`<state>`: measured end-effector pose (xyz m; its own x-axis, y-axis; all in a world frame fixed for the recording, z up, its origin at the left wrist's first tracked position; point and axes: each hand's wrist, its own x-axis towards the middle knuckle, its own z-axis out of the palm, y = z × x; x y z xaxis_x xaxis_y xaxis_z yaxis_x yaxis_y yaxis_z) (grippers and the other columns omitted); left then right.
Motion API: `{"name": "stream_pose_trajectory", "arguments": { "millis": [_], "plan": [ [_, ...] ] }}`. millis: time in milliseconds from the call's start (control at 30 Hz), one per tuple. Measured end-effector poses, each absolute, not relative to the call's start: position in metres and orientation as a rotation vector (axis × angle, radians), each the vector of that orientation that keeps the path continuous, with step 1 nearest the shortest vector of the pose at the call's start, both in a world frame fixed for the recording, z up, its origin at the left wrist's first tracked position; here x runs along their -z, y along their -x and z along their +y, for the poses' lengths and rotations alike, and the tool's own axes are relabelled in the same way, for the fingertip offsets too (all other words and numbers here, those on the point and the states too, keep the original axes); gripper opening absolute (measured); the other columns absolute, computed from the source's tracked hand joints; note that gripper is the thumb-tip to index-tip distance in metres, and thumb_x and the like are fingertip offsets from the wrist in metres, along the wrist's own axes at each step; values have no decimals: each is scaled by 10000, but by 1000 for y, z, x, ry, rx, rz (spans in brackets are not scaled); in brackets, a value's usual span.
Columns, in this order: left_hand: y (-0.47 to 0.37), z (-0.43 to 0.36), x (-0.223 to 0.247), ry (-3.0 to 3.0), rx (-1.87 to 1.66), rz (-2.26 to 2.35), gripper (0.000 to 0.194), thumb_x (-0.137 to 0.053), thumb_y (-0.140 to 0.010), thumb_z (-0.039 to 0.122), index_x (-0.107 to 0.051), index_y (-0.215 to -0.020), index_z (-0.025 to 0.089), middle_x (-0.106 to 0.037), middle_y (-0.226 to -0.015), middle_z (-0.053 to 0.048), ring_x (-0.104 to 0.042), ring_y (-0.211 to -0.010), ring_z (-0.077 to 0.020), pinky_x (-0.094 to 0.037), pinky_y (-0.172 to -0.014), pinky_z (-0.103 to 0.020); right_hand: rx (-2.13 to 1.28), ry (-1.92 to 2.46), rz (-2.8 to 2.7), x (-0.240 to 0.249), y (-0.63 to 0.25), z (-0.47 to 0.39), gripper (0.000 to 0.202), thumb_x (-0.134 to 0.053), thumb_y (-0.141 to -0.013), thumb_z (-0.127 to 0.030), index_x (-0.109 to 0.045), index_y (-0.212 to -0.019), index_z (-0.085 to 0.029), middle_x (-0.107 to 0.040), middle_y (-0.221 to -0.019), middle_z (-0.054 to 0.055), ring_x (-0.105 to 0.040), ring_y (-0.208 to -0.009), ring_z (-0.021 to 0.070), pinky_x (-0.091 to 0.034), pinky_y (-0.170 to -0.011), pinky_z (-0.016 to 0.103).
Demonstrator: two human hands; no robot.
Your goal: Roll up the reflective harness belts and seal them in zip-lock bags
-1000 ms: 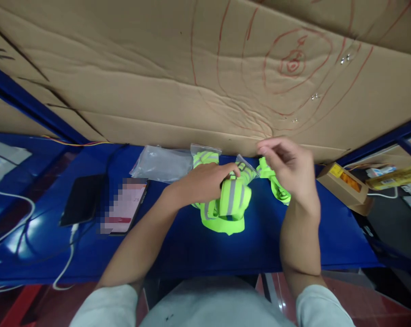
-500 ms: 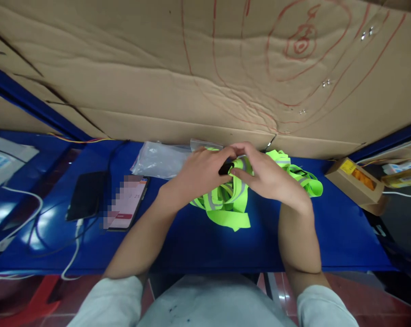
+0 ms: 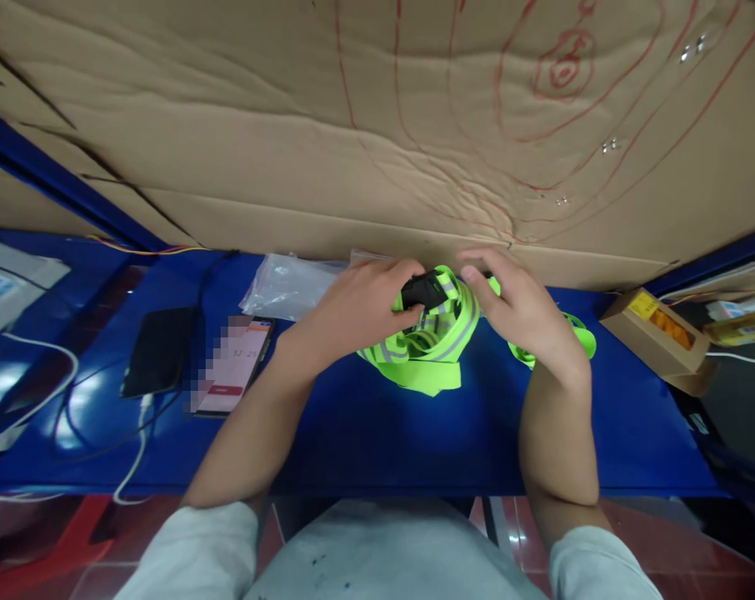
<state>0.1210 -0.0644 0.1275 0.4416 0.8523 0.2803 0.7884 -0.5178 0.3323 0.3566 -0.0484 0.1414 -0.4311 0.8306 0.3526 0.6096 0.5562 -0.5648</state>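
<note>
A bundle of neon-yellow reflective strap (image 3: 437, 375) with grey stripes is gathered in loops over the blue table. My left hand (image 3: 365, 312) grips it from the left, its thumb bent against a black buckle (image 3: 424, 290) at the top of the bundle. Just to the right, my right hand (image 3: 512, 304) is off the bundle, with thumb and fingers apart and nothing between them. Behind and below that hand lies a second neon-yellow strap (image 3: 581, 333), partly hidden by it.
Clear plastic bags (image 3: 290, 283) lie at the back, left of the bundle. Two phones, one black (image 3: 158, 350) and one with a lit screen (image 3: 237, 367), rest on the blue table (image 3: 402, 450). A cardboard box (image 3: 656, 333) stands right; a cardboard panel (image 3: 258, 167) rises behind.
My right hand has come off the bundle and moved right, its fingers opening. The left hand keeps its hold, and the black buckle now shows more fully.
</note>
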Motion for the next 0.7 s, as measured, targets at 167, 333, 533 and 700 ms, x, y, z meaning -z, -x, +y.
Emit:
{"name": "stream_pose_trajectory", "arguments": {
  "millis": [167, 333, 533, 700],
  "plan": [
    [-116, -64, -130, -2383, -702, 1253, 429, -696, -917, 357, -592, -1297, 186, -737, -1231, -78, -707, -1120, -295, -514, -940, -375, -581, 1102, -2267, -142, -341, -56, 228, -680, -987, -359, -686, -1182, -241, -781, -1095, 43, -723, -948, 240, -519, -830, 374],
    [-99, -59, -141, -2072, -933, 1144, 196, -660, -920, 307, -683, -1100, 233, -742, -1092, -20, -692, -1016, -211, -510, -921, -312, -714, 983, -2082, -144, -350, -47, 166, -738, -947, -385, -682, -983, -233, -744, -949, 18, -683, -868, 195, -522, -783, 335],
    [-99, -34, -120, -1497, -1125, 948, 225, -732, -785, 232, -616, -977, 220, -717, -1063, -30, -683, -925, -188, -546, -820, -313, -686, 885, -1997, -152, -365, -47, 165, -794, -914, -357, -675, -900, -245, -699, -967, 23, -663, -948, 211, -524, -888, 395],
    [-107, -29, -100, -1505, -1086, 1211, 172, -628, -779, 201, -598, -947, 216, -665, -830, 0, -633, -714, -175, -504, -675, -300, -753, 835, -1662, -151, -383, -41, 220, -872, -832, -352, -678, -874, -258, -690, -954, 2, -669, -911, 203, -539, -822, 368]
  ]
}}
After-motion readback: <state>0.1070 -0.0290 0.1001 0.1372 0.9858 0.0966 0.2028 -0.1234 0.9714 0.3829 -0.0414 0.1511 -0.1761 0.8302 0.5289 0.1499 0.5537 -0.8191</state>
